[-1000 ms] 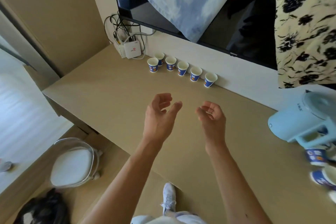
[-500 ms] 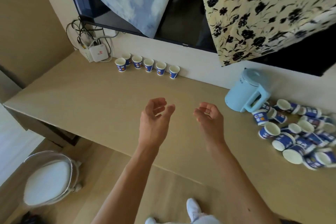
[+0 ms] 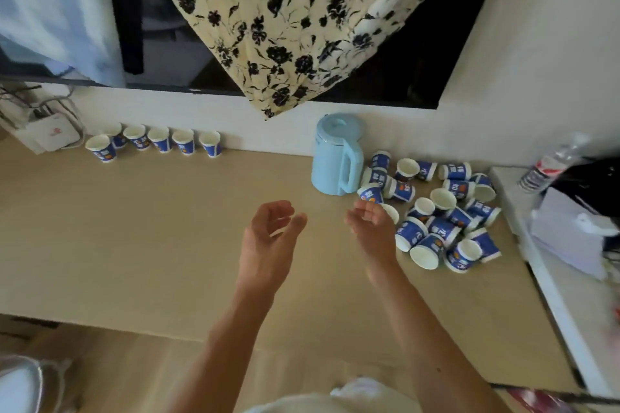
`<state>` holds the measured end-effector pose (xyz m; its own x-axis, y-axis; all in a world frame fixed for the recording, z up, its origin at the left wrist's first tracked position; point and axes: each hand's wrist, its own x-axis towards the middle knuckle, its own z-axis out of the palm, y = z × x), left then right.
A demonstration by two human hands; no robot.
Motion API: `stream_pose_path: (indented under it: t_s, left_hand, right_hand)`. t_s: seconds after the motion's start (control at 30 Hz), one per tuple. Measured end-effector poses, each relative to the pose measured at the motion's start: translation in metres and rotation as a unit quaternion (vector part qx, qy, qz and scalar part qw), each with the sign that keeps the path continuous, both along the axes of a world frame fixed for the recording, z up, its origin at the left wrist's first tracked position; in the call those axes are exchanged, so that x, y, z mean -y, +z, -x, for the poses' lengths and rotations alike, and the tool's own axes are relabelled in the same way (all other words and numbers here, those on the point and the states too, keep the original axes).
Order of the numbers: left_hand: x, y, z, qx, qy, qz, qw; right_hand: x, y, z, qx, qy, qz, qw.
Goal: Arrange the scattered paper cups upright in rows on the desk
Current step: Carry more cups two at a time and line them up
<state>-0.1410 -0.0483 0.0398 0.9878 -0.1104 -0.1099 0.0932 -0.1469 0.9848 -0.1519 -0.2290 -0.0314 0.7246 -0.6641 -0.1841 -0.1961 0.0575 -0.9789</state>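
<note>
paper cups (image 3: 434, 246), blue and white, in two groups. six stand upright in a row (image 3: 159, 141) against the back wall at the left end of the table (image 3: 134, 238). the rest lie on their sides in a heap (image 3: 446, 211) at the right end, touching and overlapping, packed against a pale blue kettle (image 3: 337, 157).

left hand (image 3: 268, 241) and right hand (image 3: 372, 228) hover over mid-table, fingers loosely curled, nothing held. right hand is at the heap's near-left edge; contact with the nearest cup cannot be told.

risks (judged):
- cups on their sides roll; lifting one from the heap may free its neighbours toward the front edge.
- thin walls dent under a hard pinch, and a dented cup stands crooked.
- kettle touches the heap; a sideways sweep could knock it.
- row is well apart from the heap; a careless set-down could topple the standing cups.
</note>
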Motion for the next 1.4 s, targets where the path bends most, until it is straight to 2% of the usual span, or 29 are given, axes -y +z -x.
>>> stream_pose_path:
  t_s: [0.27, 0.4, 0.5, 0.63, 0.7, 0.83, 1.0, 1.07, 1.13, 1.2, 1.27, 1.33, 1.4]
  left_hand:
    - [0.128, -0.034, 0.041, -0.044, -0.035, -0.002, 0.998]
    - [0.166, -0.049, 0.059, -0.068, -0.052, -0.008, 0.996]
    - [0.179, -0.054, 0.064, -0.065, -0.052, -0.019, 0.996]
    - [0.184, -0.055, 0.065, -0.066, -0.042, -0.033, 0.996]
    - [0.185, -0.055, 0.066, -0.064, -0.037, -0.040, 0.997]
    - [0.182, -0.052, 0.070, -0.065, -0.024, -0.050, 0.996]
    - [0.181, -0.054, 0.074, -0.074, -0.016, -0.069, 0.995]
    - [0.181, -0.059, 0.074, -0.070, -0.019, -0.076, 0.994]
    - [0.183, -0.065, 0.074, -0.063, -0.027, -0.097, 0.993]
    - [0.186, -0.073, 0.075, -0.054, -0.047, -0.133, 0.988]
    - [0.190, -0.080, 0.078, -0.040, -0.082, -0.176, 0.980]
    - [0.193, -0.087, 0.081, -0.019, -0.130, -0.220, 0.967]
    - [0.197, -0.092, 0.081, -0.005, -0.171, -0.243, 0.955]
  right_hand:
    - [0.141, -0.070, 0.068, -0.104, -0.036, 0.014, 0.994]
    - [0.191, -0.099, 0.094, -0.184, -0.008, 0.120, 0.976]
    - [0.209, -0.115, 0.095, -0.267, 0.067, 0.250, 0.928]
    - [0.215, -0.124, 0.082, -0.341, 0.158, 0.442, 0.814]
    - [0.218, -0.126, 0.073, -0.353, 0.175, 0.493, 0.776]
    - [0.224, -0.122, 0.059, -0.374, 0.203, 0.519, 0.741]
    - [0.231, -0.114, 0.051, -0.362, 0.231, 0.545, 0.720]
    - [0.236, -0.109, 0.050, -0.356, 0.229, 0.547, 0.723]
    - [0.243, -0.104, 0.049, -0.339, 0.227, 0.514, 0.755]
    - [0.251, -0.097, 0.049, -0.306, 0.230, 0.406, 0.830]
    - [0.256, -0.084, 0.048, -0.276, 0.247, 0.242, 0.897]
    - [0.258, -0.066, 0.051, -0.265, 0.272, 0.101, 0.920]
    - [0.256, -0.049, 0.054, -0.261, 0.312, 0.050, 0.912]
